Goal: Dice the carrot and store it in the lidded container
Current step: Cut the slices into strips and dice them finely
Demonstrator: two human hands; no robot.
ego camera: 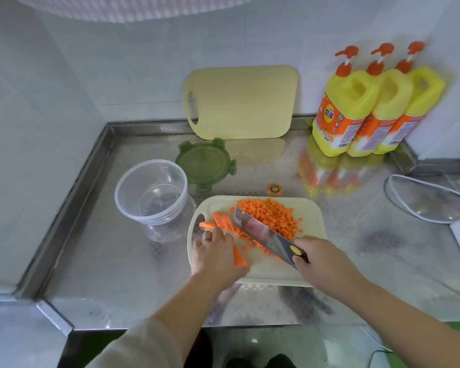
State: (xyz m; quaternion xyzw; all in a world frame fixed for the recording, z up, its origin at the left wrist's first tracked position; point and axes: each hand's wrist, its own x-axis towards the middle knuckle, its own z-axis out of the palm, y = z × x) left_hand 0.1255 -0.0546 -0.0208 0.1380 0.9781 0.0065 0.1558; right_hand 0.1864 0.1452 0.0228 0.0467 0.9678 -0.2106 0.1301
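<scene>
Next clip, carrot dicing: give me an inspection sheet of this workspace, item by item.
Surface: patterned steel counter with raised rim, reflective.
Job's things: cream cutting board holding a pile of diced carrot, uncut carrot strips and a carrot chunk; clear round plastic container, nothing in it; its green clip lid lying beside it; steel cleaver.
Clutter: second cream board leaning on the wall; three yellow pump bottles; carrot end; glass lid.
Grippers: left hand pressing the strips; right hand gripping the cleaver.
Cables: dark cable at bottom right.
Surroundings: white tiled walls.
</scene>
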